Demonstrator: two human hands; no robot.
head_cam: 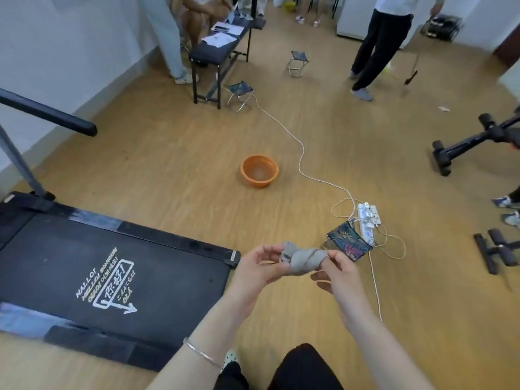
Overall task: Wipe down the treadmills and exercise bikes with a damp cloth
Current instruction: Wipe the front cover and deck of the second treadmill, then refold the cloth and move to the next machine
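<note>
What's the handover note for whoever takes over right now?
Hands: left hand and right hand each pinch an end of the twisted grey cloth, held in the air.
Things: orange basin on the floor ahead; treadmill to the left; a black frame, likely a bike, far right.
Done: cloth looks wrung. I cannot tell whether anything is wiped.
Left: wipe treadmill, then bike. Mind the power strip and its cables on the floor beyond the right hand.
</note>
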